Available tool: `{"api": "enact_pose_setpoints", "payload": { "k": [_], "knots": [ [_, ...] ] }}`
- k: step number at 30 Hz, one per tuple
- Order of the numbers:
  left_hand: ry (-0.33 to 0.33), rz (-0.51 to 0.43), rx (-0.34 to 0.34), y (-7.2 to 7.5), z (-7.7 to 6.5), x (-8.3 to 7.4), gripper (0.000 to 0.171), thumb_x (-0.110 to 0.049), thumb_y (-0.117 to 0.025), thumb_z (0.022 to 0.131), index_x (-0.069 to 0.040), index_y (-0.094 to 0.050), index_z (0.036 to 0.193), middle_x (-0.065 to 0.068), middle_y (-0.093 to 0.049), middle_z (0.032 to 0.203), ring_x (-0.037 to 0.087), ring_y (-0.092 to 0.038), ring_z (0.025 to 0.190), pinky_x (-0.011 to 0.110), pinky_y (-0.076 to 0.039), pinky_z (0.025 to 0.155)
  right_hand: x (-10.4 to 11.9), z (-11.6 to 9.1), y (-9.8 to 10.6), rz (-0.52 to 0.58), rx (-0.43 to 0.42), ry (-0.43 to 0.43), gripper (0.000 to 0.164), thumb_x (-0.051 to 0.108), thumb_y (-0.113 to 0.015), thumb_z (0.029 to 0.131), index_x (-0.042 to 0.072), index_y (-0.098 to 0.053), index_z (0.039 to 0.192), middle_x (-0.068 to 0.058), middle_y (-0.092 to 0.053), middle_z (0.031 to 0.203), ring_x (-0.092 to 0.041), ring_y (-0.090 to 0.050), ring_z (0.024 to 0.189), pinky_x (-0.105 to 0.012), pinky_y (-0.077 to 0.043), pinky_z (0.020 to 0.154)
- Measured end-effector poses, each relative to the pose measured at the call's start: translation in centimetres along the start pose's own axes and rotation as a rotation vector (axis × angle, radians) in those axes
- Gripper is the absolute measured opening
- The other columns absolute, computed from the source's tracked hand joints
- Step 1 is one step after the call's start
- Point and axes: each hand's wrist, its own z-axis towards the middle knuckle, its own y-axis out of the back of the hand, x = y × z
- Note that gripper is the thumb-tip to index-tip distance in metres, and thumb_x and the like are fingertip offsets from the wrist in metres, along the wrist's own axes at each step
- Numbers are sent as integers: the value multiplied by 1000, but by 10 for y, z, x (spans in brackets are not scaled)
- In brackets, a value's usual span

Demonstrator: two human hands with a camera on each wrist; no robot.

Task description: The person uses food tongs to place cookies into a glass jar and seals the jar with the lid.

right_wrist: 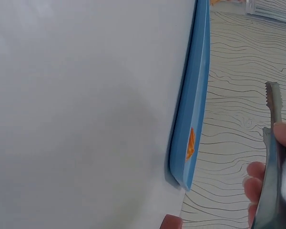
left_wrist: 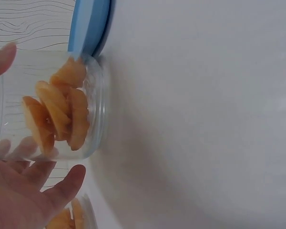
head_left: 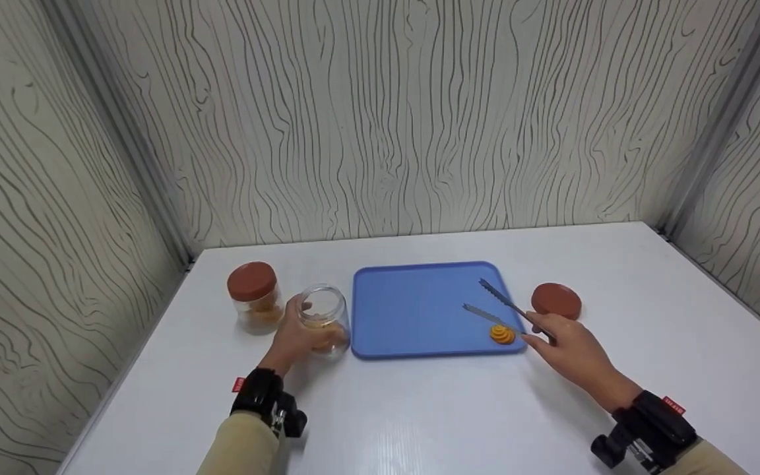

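My left hand (head_left: 296,340) grips the side of a clear, lidless jar (head_left: 324,303), thumb on one side and fingers on the other. Several pale orange swirled pieces (left_wrist: 57,112) lie at the bottom of this jar in the left wrist view. In my right hand (head_left: 571,349) is a pair of metal tongs (head_left: 501,295), its toothed tips spread apart over the blue tray (head_left: 419,307). A brighter orange swirled piece (head_left: 502,334) sits at the tray's near right corner, below the tongs and apart from their tips.
Left of the held jar stands a second jar (head_left: 252,284) with a red-brown lid on, holding similar pieces. A loose red-brown lid (head_left: 556,301) lies right of the tray, just beyond my right hand. Patterned panels (head_left: 386,119) enclose the white table (head_left: 406,409).
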Motion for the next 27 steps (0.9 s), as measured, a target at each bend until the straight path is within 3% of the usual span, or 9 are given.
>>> {"api": "enact_pose_setpoints", "payload": {
  "k": [7,21,27],
  "knots": [
    [0,-13,-4,0,1,1,104,-21,-89,67,-4,-25,148,22,-38,143,37,-40,129,50,-31,109,-4,-6,4,-21,50,-50,40,9,-73,85,-10,-63,119,-6,-65,91,-17,-50,73,-31,-45,63],
    [-19,-14,-3,0,3,4,103,-20,-89,66,0,-26,146,23,-39,141,35,-43,124,48,-34,107,-12,-11,5,-30,44,-39,38,8,-73,85,-8,-64,118,-5,-65,90,-17,-52,73,-32,-45,63],
    [9,18,-12,0,5,4,107,-22,-91,64,-1,-26,146,23,-41,142,35,-44,125,49,-33,108,-16,-15,7,-46,78,-53,38,11,-72,86,-7,-64,119,-3,-64,89,-16,-48,72,-32,-42,62]
  ]
}}
